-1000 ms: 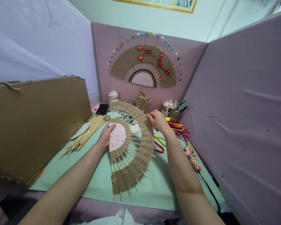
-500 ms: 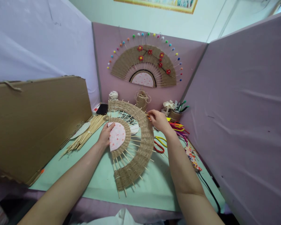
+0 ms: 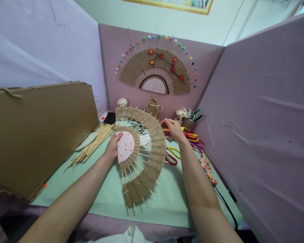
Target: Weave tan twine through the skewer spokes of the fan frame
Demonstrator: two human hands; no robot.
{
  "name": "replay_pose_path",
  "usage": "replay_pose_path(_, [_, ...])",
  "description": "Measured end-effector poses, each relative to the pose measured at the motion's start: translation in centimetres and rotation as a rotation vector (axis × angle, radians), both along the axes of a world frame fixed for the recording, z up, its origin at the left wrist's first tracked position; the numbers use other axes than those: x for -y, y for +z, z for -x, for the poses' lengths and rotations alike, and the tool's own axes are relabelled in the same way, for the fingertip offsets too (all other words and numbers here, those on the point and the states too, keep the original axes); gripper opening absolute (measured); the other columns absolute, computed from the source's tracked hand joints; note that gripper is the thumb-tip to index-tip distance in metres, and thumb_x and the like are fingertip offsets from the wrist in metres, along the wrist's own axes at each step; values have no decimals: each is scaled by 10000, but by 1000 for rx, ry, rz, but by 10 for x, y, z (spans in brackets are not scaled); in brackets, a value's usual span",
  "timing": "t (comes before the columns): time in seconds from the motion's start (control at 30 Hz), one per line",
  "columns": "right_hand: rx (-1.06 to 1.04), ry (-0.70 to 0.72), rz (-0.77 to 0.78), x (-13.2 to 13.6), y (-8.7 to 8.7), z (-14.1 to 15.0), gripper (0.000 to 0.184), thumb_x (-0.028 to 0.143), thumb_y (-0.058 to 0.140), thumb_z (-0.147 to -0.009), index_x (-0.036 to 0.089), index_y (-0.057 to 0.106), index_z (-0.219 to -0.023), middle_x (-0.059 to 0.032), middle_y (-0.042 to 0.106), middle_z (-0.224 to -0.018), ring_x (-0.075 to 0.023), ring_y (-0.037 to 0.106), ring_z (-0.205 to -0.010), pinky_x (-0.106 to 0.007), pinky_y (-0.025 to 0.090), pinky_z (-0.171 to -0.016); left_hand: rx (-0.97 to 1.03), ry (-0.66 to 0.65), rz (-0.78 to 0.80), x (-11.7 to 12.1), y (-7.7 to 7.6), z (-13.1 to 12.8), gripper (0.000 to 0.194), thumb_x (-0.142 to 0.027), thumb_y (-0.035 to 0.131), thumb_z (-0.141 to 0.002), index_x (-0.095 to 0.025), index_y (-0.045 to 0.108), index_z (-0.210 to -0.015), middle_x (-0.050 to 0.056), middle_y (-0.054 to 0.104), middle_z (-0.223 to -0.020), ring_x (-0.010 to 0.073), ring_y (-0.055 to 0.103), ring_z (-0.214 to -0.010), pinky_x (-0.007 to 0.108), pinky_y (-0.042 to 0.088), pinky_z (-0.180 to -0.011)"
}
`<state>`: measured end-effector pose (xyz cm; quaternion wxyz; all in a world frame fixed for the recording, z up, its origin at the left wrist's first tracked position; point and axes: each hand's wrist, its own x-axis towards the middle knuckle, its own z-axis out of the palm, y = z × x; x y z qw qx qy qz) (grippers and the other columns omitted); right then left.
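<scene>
A half-round woven fan (image 3: 157, 148) of jute twine and thin sticks stands tilted over the table, its straight side to the left. At its centre is a pink-spotted white half-disc (image 3: 125, 145). My left hand (image 3: 113, 145) is closed on the straight edge there, thumb on the spotted face. Level with the upper right rim, my right hand (image 3: 172, 129) pinches at the tip of one protruding stick; its fingertips are small and partly hidden. Bare stick ends stick out all along the outer curve.
A finished fan with red flowers (image 3: 154, 64) hangs on the back panel. Behind lie a twine spool (image 3: 153, 107) and a jar (image 3: 122, 103). Bundled sticks (image 3: 97, 141) and cardboard (image 3: 40, 135) are left; scissors (image 3: 171, 158), pipe cleaners (image 3: 192, 136) and a pen pot (image 3: 190, 124) right.
My right hand has shifted from the woven rim slightly outward to a stick tip. The fan has turned a little, its top corner moving left; my left hand keeps its hold.
</scene>
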<state>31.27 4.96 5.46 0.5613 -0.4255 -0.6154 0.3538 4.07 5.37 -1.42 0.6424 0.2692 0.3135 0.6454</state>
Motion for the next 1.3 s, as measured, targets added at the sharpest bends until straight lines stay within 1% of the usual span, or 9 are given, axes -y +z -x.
replay_pose_path(0.27, [91, 31, 9, -3, -5, -1, 469, 581, 461, -798, 160, 667, -788, -66, 689, -791, -198, 631, -800, -331, 494, -772, 21, 9, 12, -2, -3, 1, 166, -125, 667, -711, -178, 530, -787, -36, 634, -661, 119, 634, -573, 257, 530, -606])
replay_pose_path(0.47, [174, -24, 3, 3, 0, -3, 351, 491, 546, -759, 164, 670, -787, -51, 687, -797, -166, 616, -751, -291, 486, -717, -19, 61, -3, -4, -3, 1, 138, -127, 653, -722, -180, 528, -746, -34, 623, -646, 121, 624, -571, 257, 526, -598])
replay_pose_path(0.63, [330, -126, -40, 6, 3, -1, 286, 423, 553, -732, 156, 654, -743, -29, 657, -697, -146, 577, -651, -254, 452, -621, -51, 92, -15, -2, -1, -2, 164, -135, 670, -706, -188, 521, -749, -40, 617, -648, 118, 615, -565, 256, 522, -598])
replay_pose_path(0.83, [435, -283, -57, -2, -6, 0, 255, 379, 549, -707, 143, 644, -681, -16, 612, -594, -123, 512, -549, -227, 378, -518, -48, 96, -18, 2, 2, -4, 157, -129, 665, -714, -186, 531, -773, -38, 636, -642, 118, 619, -549, 257, 527, -584])
replay_pose_path(0.9, [427, -317, -66, -4, -7, 1, 259, 382, 546, -705, 145, 643, -674, -12, 602, -583, -121, 501, -541, -225, 368, -510, -29, 63, -4, 2, 2, -3, 134, -123, 652, -728, -183, 547, -786, -22, 657, -661, 132, 638, -570, 282, 537, -608])
replay_pose_path(0.97, [407, -334, -79, -5, -6, 2, 266, 391, 544, -705, 146, 640, -666, -5, 589, -574, -119, 490, -537, -225, 364, -508, -9, -44, 50, 2, 3, -2, 93, -131, 634, -748, -164, 580, -815, 31, 691, -720, 167, 663, -618, 326, 547, -649])
replay_pose_path(1.07, [329, -279, -77, -1, -1, 1, 273, 395, 530, -719, 147, 637, -680, -9, 604, -614, -124, 512, -577, -229, 394, -548, 19, -206, 142, 3, 3, 0, 81, -147, 600, -777, -116, 628, -846, 113, 712, -776, 216, 680, -672, 366, 550, -690])
replay_pose_path(1.2, [197, -88, -52, 1, 2, -8, 295, 357, 454, -763, 155, 660, -822, -43, 669, -803, -144, 585, -730, -248, 453, -677, 74, -172, 159, 4, 5, 0, 104, -164, 569, -801, -114, 652, -840, 106, 718, -749, 211, 680, -652, 347, 554, -677])
replay_pose_path(1.3, [315, -83, -86, -11, -4, -17, 299, 312, 480, -748, 156, 652, -936, -48, 681, -889, -145, 600, -787, -245, 451, -715, 98, -172, 168, 5, 5, 2, 122, -181, 550, -817, -120, 654, -808, 96, 715, -722, 202, 677, -623, 340, 557, -651])
